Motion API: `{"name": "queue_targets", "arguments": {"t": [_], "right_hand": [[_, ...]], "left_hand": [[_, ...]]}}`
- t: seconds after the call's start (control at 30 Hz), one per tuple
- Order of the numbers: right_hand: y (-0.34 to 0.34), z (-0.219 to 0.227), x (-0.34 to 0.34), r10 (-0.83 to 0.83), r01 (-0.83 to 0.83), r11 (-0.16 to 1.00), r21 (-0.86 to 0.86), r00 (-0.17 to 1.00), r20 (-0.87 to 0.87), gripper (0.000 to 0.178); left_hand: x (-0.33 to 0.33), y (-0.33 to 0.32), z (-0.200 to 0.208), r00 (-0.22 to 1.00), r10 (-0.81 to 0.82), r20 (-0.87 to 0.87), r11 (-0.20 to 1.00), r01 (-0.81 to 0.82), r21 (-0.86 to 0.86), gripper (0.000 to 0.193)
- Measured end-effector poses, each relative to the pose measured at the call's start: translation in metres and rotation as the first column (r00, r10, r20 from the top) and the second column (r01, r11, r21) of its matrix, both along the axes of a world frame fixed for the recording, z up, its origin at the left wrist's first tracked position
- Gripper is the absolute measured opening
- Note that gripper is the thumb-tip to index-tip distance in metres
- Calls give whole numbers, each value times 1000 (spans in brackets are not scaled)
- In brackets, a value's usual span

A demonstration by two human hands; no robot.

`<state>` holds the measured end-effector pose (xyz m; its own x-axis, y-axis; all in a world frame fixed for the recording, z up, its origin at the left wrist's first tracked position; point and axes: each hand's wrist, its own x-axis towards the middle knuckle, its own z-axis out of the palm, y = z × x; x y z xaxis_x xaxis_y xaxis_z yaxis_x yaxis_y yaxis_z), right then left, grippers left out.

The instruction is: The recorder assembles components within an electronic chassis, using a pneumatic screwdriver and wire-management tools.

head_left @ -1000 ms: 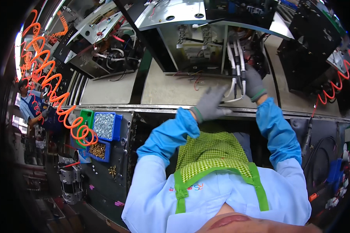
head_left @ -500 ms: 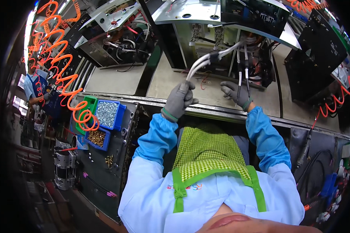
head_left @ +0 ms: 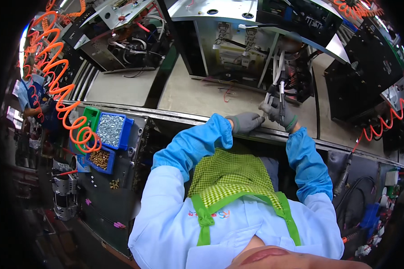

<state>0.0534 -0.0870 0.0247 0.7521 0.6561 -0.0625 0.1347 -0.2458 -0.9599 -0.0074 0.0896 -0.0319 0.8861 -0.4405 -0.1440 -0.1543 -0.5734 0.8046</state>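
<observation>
My left hand, in a grey glove, reaches right just above the bench's front edge. Its fingers are pressed together, with their tips by the lower end of a white cable; whether they pinch it is unclear. My right hand, gloved alike, is closed around the lower part of the white cables. These cables hang out of an open metal cabinet and have dark sections near their ends. Beside them inside the cabinet are black corrugated parts and more wiring.
At left, blue bins hold silvery fasteners and brass-coloured fasteners, beside a green bin. An orange coiled hose hangs there. Other cabinets stand at left and right. A person works far left.
My left hand has let go of the white cables higher up and moved right and down toward my right hand. The cables now hang steeply to my right hand, which has closed on them.
</observation>
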Motion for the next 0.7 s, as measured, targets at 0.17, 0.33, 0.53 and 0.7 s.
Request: {"name": "queue_targets", "arguments": {"t": [0.17, 0.33, 0.53, 0.7], "right_hand": [[-46, -3, 31, -477, 477, 879, 19, 879, 21, 33], [-63, 7, 37, -515, 507, 857, 97, 849, 119, 34], [-52, 14, 24, -350, 349, 935, -71, 937, -4, 37], [-74, 2, 54, -552, 527, 805, 273, 834, 16, 35]], "left_hand": [[28, -19, 18, 990, -55, -132, 992, 39, -122, 37], [56, -26, 64, 954, 31, 298, 969, -102, 226, 35], [71, -11, 84, 943, -87, 322, 901, -64, 429, 33], [74, -7, 100, 932, 145, 332, 978, -185, 93, 38]]}}
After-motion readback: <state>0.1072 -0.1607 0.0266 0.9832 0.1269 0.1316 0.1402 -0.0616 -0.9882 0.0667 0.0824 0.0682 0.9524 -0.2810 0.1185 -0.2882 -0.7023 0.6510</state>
